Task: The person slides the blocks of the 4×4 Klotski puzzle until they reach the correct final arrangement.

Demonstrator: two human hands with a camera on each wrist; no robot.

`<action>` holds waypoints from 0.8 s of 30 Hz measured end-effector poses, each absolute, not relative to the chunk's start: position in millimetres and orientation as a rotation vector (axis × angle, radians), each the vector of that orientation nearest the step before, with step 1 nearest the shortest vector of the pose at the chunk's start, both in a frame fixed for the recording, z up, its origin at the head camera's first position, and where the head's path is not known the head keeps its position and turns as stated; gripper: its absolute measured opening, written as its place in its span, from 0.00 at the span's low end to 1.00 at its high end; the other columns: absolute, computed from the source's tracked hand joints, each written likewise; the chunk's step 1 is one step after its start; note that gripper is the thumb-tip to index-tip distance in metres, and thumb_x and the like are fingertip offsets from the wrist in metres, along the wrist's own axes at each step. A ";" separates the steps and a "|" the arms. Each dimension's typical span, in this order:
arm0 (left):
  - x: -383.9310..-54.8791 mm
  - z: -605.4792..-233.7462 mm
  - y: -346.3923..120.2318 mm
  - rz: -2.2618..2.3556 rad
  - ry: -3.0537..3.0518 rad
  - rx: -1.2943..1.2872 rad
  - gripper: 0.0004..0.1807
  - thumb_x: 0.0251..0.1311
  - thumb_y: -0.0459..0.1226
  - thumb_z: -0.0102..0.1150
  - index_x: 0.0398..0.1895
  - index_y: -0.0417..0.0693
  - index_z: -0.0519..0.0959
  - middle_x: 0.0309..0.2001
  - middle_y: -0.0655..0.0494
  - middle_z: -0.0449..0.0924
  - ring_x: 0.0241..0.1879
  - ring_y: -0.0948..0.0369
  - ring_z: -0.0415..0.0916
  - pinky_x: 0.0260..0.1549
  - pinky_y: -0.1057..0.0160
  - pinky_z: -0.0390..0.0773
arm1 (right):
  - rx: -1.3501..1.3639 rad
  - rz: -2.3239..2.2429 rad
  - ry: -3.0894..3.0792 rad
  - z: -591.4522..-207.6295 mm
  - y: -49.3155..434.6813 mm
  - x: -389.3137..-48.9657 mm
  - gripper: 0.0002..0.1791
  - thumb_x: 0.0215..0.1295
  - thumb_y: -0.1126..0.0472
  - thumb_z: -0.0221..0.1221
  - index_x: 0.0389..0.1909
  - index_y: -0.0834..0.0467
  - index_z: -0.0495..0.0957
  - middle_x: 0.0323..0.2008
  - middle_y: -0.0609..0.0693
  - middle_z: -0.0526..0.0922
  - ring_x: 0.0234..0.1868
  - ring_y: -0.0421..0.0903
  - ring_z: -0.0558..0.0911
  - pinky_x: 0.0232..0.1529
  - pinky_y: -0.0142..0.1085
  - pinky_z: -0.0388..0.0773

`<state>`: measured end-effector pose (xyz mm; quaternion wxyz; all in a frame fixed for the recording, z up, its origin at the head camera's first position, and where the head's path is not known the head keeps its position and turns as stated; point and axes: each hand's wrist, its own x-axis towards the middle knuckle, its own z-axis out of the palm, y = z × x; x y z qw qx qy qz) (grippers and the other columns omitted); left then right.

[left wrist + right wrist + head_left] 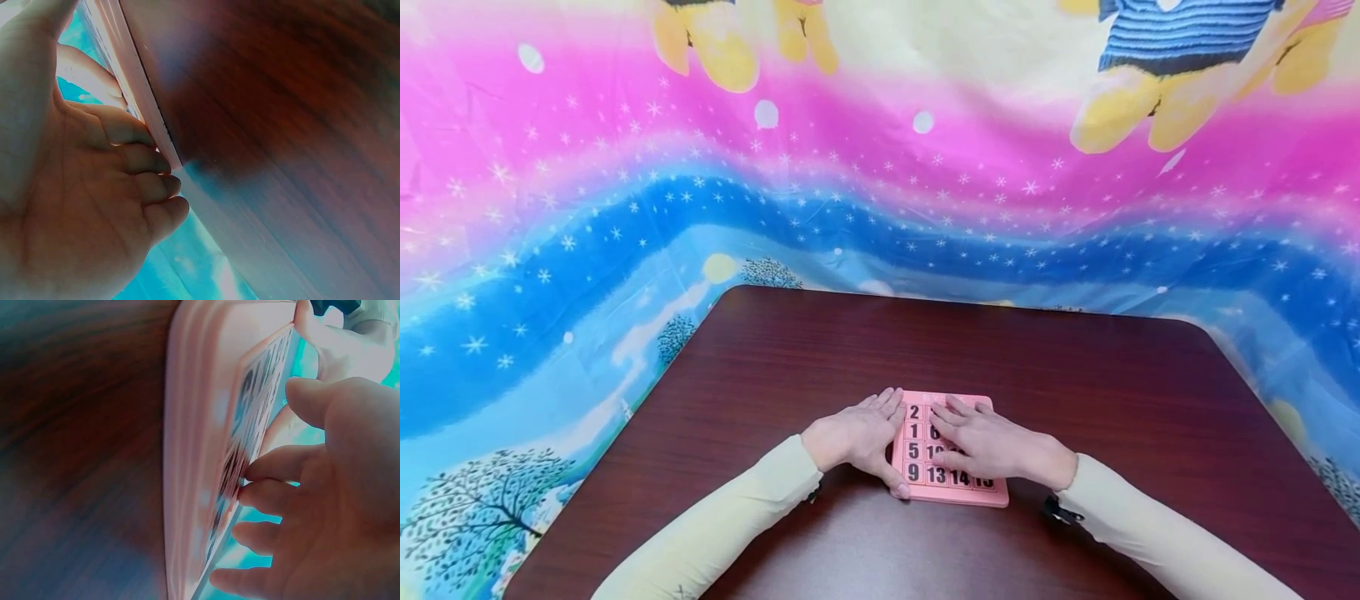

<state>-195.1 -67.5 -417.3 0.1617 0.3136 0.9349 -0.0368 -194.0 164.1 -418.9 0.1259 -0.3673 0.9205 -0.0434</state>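
Observation:
A pink number slide puzzle (955, 493) lies flat on the brown table, its square tiles printed with black numbers. My left hand (863, 433) rests along its left side, thumb at the near left corner and fingertips by the far left corner. In the left wrist view, the fingers (156, 185) of that hand lie against the puzzle's side edge. Over the tiles, my right hand (992, 442) is spread with its fingers fairly straight, hiding part of the middle and right columns. From the right wrist, its fingertips (251, 492) touch the tile face.
The dark wooden table (820, 350) has rounded far corners. Behind it and along its sides hangs a colourful printed cloth (865, 183). A small black device (1063, 510) sits under the right sleeve's cuff.

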 end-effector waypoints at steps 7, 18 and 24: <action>-196.5 -421.3 -66.4 -0.137 2.691 0.924 0.71 0.38 0.78 0.59 0.77 0.39 0.50 0.79 0.42 0.42 0.79 0.51 0.41 0.78 0.57 0.49 | -1.067 -0.124 2.696 -421.4 178.8 -195.3 0.38 0.72 0.37 0.48 0.72 0.58 0.63 0.75 0.55 0.60 0.77 0.61 0.53 0.70 0.66 0.56; -196.6 -421.3 -66.9 -0.091 2.679 0.909 0.72 0.37 0.78 0.59 0.78 0.40 0.49 0.79 0.42 0.40 0.79 0.52 0.39 0.78 0.57 0.47 | -1.059 -0.084 2.688 -416.2 182.6 -194.9 0.38 0.71 0.37 0.49 0.72 0.58 0.64 0.75 0.55 0.61 0.77 0.60 0.54 0.71 0.65 0.57; -196.2 -420.7 -68.4 -0.090 2.682 0.910 0.72 0.37 0.77 0.60 0.78 0.39 0.49 0.79 0.42 0.40 0.79 0.51 0.39 0.78 0.57 0.47 | -1.077 -0.034 2.721 -415.2 190.2 -191.8 0.37 0.70 0.39 0.51 0.71 0.59 0.66 0.73 0.57 0.64 0.76 0.59 0.58 0.69 0.66 0.60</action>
